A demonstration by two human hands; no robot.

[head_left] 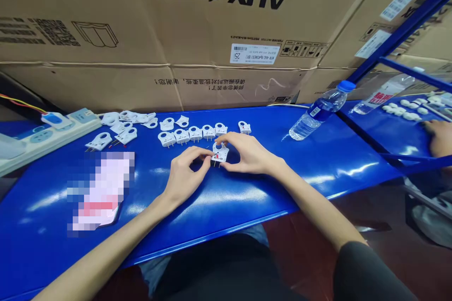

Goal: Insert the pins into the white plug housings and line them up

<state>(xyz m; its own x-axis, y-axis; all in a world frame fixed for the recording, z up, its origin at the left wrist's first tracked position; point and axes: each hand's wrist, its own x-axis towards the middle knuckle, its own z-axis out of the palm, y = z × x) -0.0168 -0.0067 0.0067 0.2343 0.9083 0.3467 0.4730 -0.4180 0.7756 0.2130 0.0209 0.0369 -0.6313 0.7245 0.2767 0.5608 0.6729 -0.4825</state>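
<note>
blue table (pixel 240 197), glossy, with both bare hands over its near middle. plug (pixel 221 154) is between them: white, ring at the top, red bit on its face, prongs pointing down to the near side; can't tell if prongs touch the table. right hand (pixel 247 154) clamped on it, finger up by the ring, thumb low on the right side. left hand (pixel 187 175) has thumb and fingertip closed together on the plug's lower left edge. just beyond the hands, a row (pixel 195 134) of five similar white plugs stands side by side, rings up, prongs toward the near side. two loose pieces (pixel 167 124) sit behind the row's left end, one single plug (pixel 244 127) stands apart to the right. far left, a pile (pixel 132 118) of more white ones, overlapping, with a couple nearer lying at an angle. left edge: power strip (pixel 42 138) with a blue and white connector (pixel 56 120) in it. near left: phone (pixel 106 183), pixelated. right: clear bottle (pixel 318 112), blue cap, tilted in view. past the blue frame (pixel 388 42), second bottle (pixel 384 91), small white parts (pixel 406 109), another person's hand (pixel 441 136). far side: brown cartons (pixel 197 19), print upside down.
</note>
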